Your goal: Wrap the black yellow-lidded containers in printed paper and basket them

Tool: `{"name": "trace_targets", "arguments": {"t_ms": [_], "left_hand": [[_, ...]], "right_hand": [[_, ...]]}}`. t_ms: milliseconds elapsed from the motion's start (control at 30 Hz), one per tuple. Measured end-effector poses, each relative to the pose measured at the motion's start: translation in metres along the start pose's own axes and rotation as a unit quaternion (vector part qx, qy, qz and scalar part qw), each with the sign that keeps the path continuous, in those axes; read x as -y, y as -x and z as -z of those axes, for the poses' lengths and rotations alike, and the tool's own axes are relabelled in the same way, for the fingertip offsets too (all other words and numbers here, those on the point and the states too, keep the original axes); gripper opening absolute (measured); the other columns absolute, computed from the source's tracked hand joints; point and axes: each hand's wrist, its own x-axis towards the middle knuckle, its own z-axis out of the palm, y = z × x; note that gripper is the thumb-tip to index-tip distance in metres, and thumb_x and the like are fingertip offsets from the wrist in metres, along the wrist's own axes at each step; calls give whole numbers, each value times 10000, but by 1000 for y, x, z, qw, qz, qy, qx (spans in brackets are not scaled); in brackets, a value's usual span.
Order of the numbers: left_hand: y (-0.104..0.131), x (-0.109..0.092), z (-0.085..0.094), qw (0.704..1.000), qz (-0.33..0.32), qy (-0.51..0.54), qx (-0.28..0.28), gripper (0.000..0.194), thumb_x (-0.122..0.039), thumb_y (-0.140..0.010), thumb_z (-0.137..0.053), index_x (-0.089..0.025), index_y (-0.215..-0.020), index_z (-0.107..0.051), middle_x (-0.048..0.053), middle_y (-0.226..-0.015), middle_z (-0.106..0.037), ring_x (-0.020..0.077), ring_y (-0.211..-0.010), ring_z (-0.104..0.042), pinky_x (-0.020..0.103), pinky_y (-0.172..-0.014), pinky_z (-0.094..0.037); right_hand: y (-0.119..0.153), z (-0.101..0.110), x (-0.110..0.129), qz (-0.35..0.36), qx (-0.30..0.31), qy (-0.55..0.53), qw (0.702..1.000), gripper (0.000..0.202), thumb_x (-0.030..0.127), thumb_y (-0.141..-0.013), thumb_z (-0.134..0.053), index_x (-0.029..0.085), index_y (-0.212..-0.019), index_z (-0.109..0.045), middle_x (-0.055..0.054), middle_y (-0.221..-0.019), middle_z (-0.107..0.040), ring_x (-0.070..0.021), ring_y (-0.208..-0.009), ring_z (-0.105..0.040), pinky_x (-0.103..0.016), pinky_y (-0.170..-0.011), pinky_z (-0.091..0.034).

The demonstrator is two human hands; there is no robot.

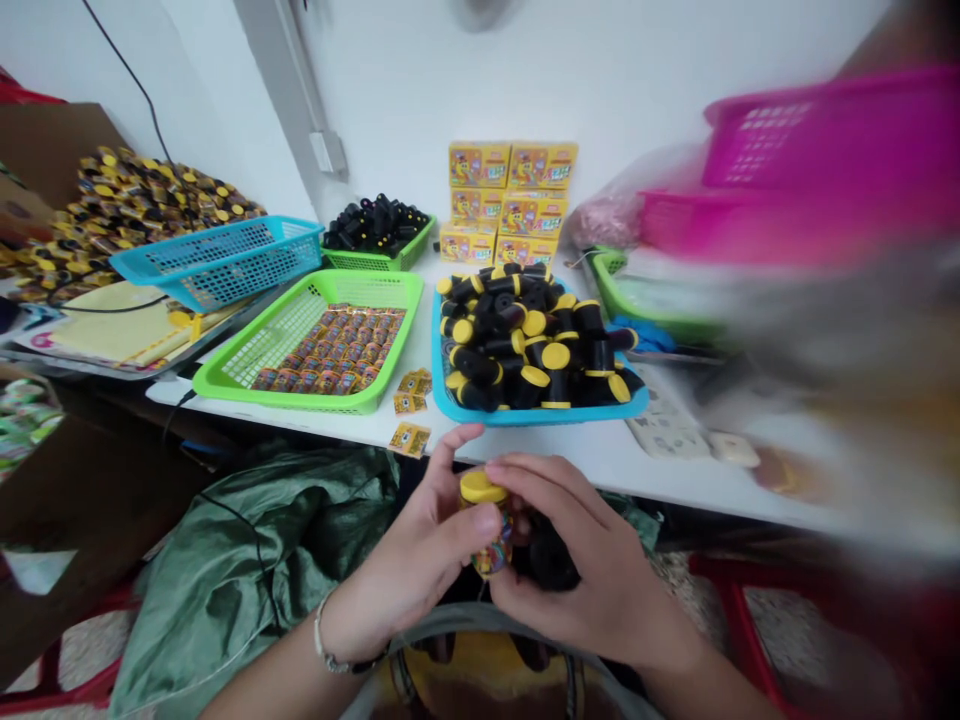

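Note:
Both hands meet in front of the table's edge around a small jar with a yellow lid and a colourful label. My left hand is closed on its left side, thumb across the front. My right hand touches the lid and lower side with its fingers. A black round piece shows under the right palm; whether that hand grips it I cannot tell. Just beyond, a blue basket is heaped with black cylinders with yellow caps. Flat yellow printed cards lie left of it.
A green basket holds rows of small labelled pieces. Behind it are a blue basket and a green basket of black parts. Yellow boxes stand stacked at the wall. Pink baskets and a blurred shape fill the right.

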Motion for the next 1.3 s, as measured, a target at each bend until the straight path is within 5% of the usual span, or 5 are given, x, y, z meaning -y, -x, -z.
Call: {"name": "trace_targets", "arguments": {"t_ms": [333, 700, 967, 1133, 1300], "left_hand": [[6, 2, 5, 985, 14, -148, 91, 743, -315, -873, -791, -325, -1384, -252, -67, -846, -578, 61, -699, -529, 188, -676, -428], [3, 1, 2, 998, 14, -41, 45, 827, -335, -838, -827, -296, -1388, -210, -88, -724, -649, 87, -644, -630, 180, -611, -465], [7, 3, -2, 975, -58, -214, 23, 517, -277, -965, -652, -289, -1272, -236, -95, -741, -602, 72, -625, -590, 180, -626, -480], [6, 1, 7, 826, -195, -528, 2, 468, -143, -960, -561, -250, -1268, -226, 63, -1083, -646, 139, -808, -688, 309, -773, -572], [6, 8, 19, 624, -311, -717, 26, 413, -128, -973, -543, -206, -1313, -322, 176, -1254, -634, 290, -1086, -686, 459, -892, -567]], "right_hand": [[4, 0, -2, 32, -25, 34, 999, 518, 180, -889, -658, 169, -1386, -512, -105, -1290, -632, -180, -1202, -622, -251, -1076, -511], [0, -3, 2, 26, -17, 11, 999, 533, 106, -842, -635, 198, -1354, -518, -79, -1267, -677, -168, -1192, -636, -270, -1065, -525], [1, 4, -4, -19, 15, -34, 999, 719, 114, -833, -721, 290, -1481, -465, -71, -1431, -592, -197, -1213, -637, -301, -1044, -547], [-9, 20, -11, -169, -23, -212, 962, 511, 277, -798, -826, 371, -1268, -650, 8, -1110, -731, -88, -614, -625, -239, -648, -593], [-19, 16, -5, -259, 25, -160, 952, 239, 302, -731, -813, 237, -957, -775, -30, -917, -799, -195, -789, -740, -314, -750, -619]]}}
